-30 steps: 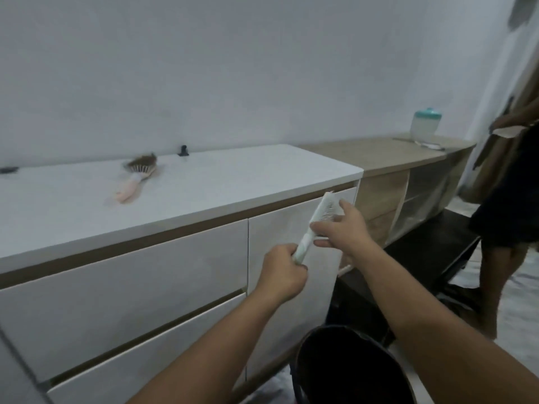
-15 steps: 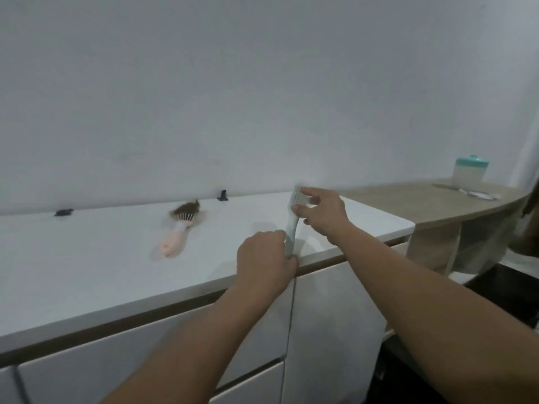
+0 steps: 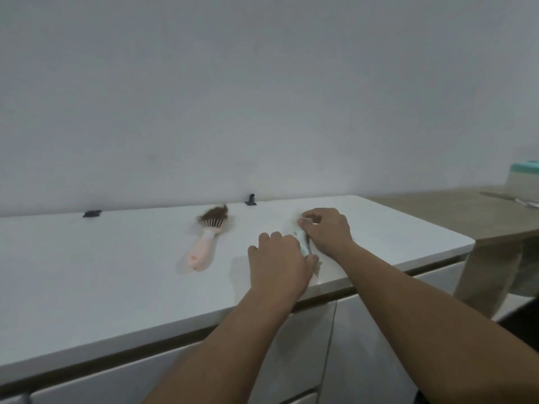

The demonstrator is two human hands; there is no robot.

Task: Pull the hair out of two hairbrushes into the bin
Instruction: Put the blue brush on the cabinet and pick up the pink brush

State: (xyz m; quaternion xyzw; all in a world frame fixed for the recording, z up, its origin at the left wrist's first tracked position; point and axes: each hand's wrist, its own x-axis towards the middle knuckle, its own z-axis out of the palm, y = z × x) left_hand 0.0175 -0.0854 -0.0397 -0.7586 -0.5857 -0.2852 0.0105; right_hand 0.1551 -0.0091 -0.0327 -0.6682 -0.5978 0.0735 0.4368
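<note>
A pale white-green hairbrush (image 3: 300,233) rests low on the white cabinet top (image 3: 102,272), mostly hidden between my two hands. My left hand (image 3: 277,263) covers its handle, and my right hand (image 3: 325,228) pinches its head end. To the left lies a pink hairbrush (image 3: 204,246), flat on the top, with a clump of brown hair (image 3: 214,212) in its bristles. No hand touches the pink brush. The bin is out of view.
Two small black clips sit by the wall, one (image 3: 92,213) at the left and one (image 3: 250,199) behind the brushes. A lower wooden counter (image 3: 466,217) at the right carries a teal-lidded container (image 3: 523,177) and a flat utensil (image 3: 509,198).
Both hands carried the pale brush from above the bin up and forward, then lowered it onto the cabinet top. The view swung up and left, so the bin and the standing person left the frame.
</note>
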